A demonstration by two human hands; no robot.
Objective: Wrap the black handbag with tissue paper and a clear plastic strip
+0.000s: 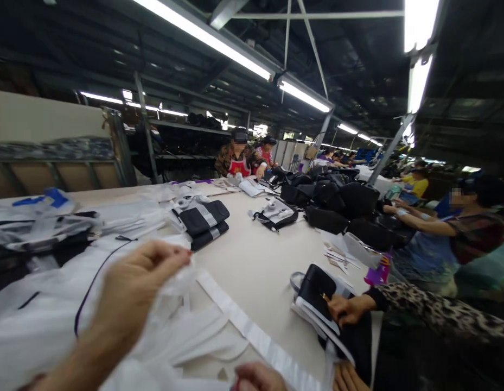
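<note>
My left hand (pixel 129 293) is raised over the left part of the table, thumb and fingers pinched on a thin translucent white sheet (pixel 179 281) that hangs below the fingertips. Only the curled fingers of my right hand (pixel 260 377) show at the bottom edge; whatever they may hold is hidden. Between the hands lie loose white sheets (pixel 203 336). A long white strip (pixel 243 320) runs diagonally past them. Behind my left hand sits a white bag-like bundle with a thin black cord (pixel 85 296).
At right, a co-worker in a leopard-print sleeve (pixel 434 309) handles a black bag (pixel 317 282). Folded black bags (pixel 205 220) and another black bag with white wrapping (pixel 276 214) lie on the table (pixel 252 260). Black bags are heaped (pixel 341 198) farther back. Other people sit around.
</note>
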